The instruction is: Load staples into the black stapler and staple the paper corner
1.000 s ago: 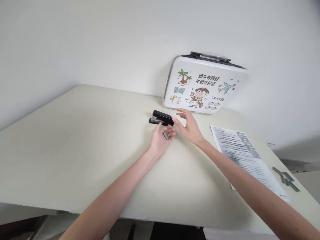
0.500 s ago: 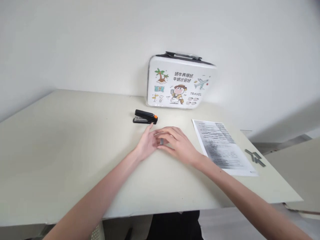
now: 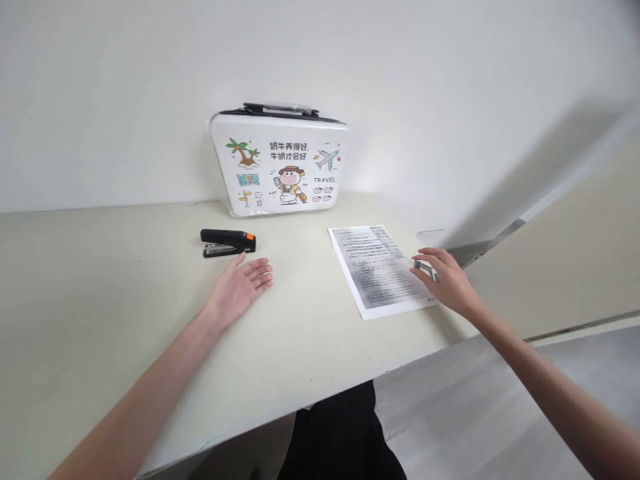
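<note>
My left hand [image 3: 240, 287] rests palm up on the table, fingers spread and holding nothing. Its thumb tip is close to the black stapler [image 3: 227, 242] with an orange button, which lies just beyond it. My right hand [image 3: 447, 280] is over the right side of the table, at the paper's right edge, its thumb and fingers curled around small grey staple strips [image 3: 426, 269]. Part of the strips is hidden by the fingers. The printed sheet of paper [image 3: 380, 273] lies flat to the left of that hand.
A white case [image 3: 283, 163] with cartoon prints and a black handle stands against the wall [image 3: 125, 100] at the back. The table's [image 3: 300, 353] front edge runs near my dark-clothed legs [image 3: 340, 433]. A pale panel [image 3: 560, 267] stands beyond the table's right end.
My hands were together near the stapler with a grey strip between them. They have parted: my right hand has moved right to the staple strips, my left lies open. The view has turned right.
</note>
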Tool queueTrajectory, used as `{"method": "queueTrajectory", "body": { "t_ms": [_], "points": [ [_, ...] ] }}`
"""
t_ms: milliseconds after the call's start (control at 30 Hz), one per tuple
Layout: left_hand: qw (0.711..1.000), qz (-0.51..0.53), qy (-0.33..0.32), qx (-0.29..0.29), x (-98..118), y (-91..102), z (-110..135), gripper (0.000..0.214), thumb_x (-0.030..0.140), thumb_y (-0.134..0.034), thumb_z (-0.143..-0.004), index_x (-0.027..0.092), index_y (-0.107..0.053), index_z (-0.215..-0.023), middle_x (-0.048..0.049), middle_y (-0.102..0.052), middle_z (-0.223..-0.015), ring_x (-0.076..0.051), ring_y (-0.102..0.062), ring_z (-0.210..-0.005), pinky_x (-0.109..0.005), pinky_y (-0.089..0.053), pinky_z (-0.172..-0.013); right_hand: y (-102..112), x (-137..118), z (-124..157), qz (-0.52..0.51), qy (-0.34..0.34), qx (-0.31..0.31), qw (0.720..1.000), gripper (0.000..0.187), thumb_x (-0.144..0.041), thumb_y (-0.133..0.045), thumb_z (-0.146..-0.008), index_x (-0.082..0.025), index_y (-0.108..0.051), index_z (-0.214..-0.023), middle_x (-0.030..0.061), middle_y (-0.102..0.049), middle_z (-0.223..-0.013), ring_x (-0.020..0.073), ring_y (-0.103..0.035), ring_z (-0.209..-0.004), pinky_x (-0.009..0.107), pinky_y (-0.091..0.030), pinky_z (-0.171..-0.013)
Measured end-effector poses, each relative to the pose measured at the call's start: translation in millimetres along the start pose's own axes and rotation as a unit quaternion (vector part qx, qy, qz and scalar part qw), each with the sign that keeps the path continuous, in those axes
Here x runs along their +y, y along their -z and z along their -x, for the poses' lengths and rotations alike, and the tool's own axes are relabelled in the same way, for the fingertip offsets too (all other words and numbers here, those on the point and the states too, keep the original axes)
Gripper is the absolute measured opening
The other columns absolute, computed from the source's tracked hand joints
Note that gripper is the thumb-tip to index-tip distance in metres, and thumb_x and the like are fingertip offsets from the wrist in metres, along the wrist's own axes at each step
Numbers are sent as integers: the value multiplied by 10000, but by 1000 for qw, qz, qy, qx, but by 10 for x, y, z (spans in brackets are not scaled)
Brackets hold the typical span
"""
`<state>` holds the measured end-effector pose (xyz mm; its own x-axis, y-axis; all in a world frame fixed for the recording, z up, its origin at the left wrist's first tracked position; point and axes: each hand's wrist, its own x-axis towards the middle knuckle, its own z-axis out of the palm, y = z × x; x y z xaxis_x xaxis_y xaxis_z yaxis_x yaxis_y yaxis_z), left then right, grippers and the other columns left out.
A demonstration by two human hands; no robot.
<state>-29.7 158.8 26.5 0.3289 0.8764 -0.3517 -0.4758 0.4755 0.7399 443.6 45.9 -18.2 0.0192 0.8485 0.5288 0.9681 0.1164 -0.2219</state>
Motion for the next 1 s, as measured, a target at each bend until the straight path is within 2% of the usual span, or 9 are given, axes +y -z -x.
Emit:
{"method": "queueTrajectory", "body": {
  "t_ms": [167,267,367,533,600,733,833,933,1000],
  "points": [
    [1000,-1,-13,11,19,-62,48,387,367,-478,-1078,75,-724,-1017,-116,-679,-909,-188,-673,-787,-295,-609,-761,-40,415,44,55,9,-44,997,407,-506,-504,-1024,-215,-715,-1214,202,-611,-1416,408,-601,-1270,613,-488,-1068],
    [1000,-6,-23,10,21,-74,72,381,360,-476,-1077,76,-723,-1014,-111,-672,-901,-184,-666,-781,-295,-608,-761,-52,488,90,54,-15,-69,996,399,-474,-531,-1000,-193,-709,-1219,211,-590,-1444,422,-579,-1311,605,-481,-1091],
    [999,-24,-27,9,19,-73,77,389,355,-462,-1082,84,-727,-994,-111,-673,-887,-184,-657,-756,-296,-606,-749,12,440,132,25,-61,-75,995,462,-431,-556,-970,-156,-650,-1329,236,-570,-1459,406,-582,-1333,566,-508,-1090],
    [998,-49,-25,-7,16,-57,66,410,357,-453,-1084,91,-744,-973,-115,-683,-885,-189,-656,-748,-301,-599,-752,182,-51,283,-14,-50,-69,996,468,-452,-502,-1034,-206,-586,-1423,172,-585,-1494,343,-584,-1377,516,-502,-1135],
    [998,-52,-28,-9,15,-51,61,415,367,-461,-1082,92,-749,-966,-112,-685,-882,-187,-656,-749,-299,-595,-755,192,-323,380,-24,-30,-95,995,470,-490,-473,-1062,-233,-586,-1439,140,-554,-1563,331,-533,-1446,513,-472,-1179],
    [997,-71,-38,-15,5,-22,38,383,397,-523,-1053,107,-758,-965,-104,-695,-884,-183,-654,-759,-302,-584,-773,120,-753,553,-21,-7,-170,985,565,-538,-389,-1096,-253,-492,-1573,95,-397,-1705,322,-327,-1598,546,-370,-1264],
    [988,-131,-68,-38,-41,11,25,360,465,-644,-979,123,-755,-980,-105,-710,-913,-199,-663,-797,-326,-574,-809,103,-988,645,-10,-12,-207,978,600,-550,-341,-1110,-238,-467,-1606,90,-359,-1721,319,-281,-1616,567,-325,-1286],
    [949,-275,-145,-60,-145,16,64,416,560,-662,-946,154,-732,-1009,-113,-732,-984,-247,-688,-907,-388,-558,-897,162,-1286,752,-1,-3,-202,979,573,-524,-356,-1114,-225,-520,-1575,98,-405,-1694,318,-333,-1595,564,-349,-1276],
    [876,-415,-238,-63,-242,-6,128,420,588,-617,-972,187,-721,-1036,-116,-744,-1095,-281,-684,-1049,-439,-517,-1012,212,-1554,842,-4,21,-194,981,545,-497,-383,-1112,-223,-550,-1553,97,-436,-1677,322,-365,-1581,552,-381,-1261]
  ]
}}
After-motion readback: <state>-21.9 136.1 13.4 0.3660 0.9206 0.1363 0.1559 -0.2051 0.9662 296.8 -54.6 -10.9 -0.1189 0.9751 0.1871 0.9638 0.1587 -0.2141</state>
